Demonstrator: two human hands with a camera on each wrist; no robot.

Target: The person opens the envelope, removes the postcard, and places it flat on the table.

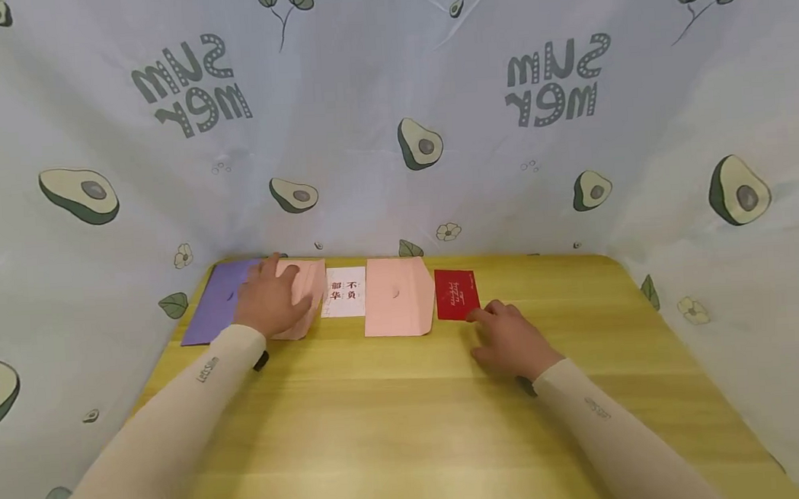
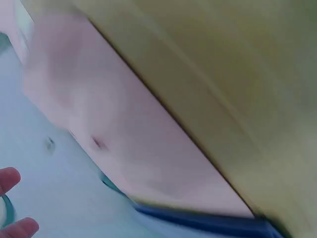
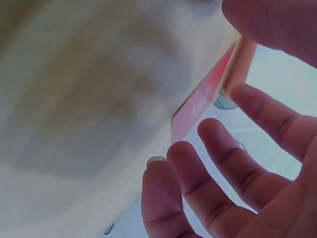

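Observation:
Over a pink envelope (image 1: 315,285) at the back left of the table, my left hand (image 1: 269,295) hovers with its fingers spread. It also covers the edge of a purple envelope (image 1: 217,306). Two left fingertips (image 2: 20,229) show apart from the pink paper in the left wrist view. My right hand (image 1: 511,342) is at the near right corner of a red card (image 1: 457,295) with white print. Its fingers are loosely bent with nothing between them in the right wrist view; I cannot tell whether a fingertip touches the card.
A white card (image 1: 344,308) with red characters lies between the left pink envelope and a second pink envelope (image 1: 399,310). All sit in a row along the back of the yellow wood-grain table (image 1: 356,435). A pale curtain (image 1: 362,91) with avocado prints hangs behind it.

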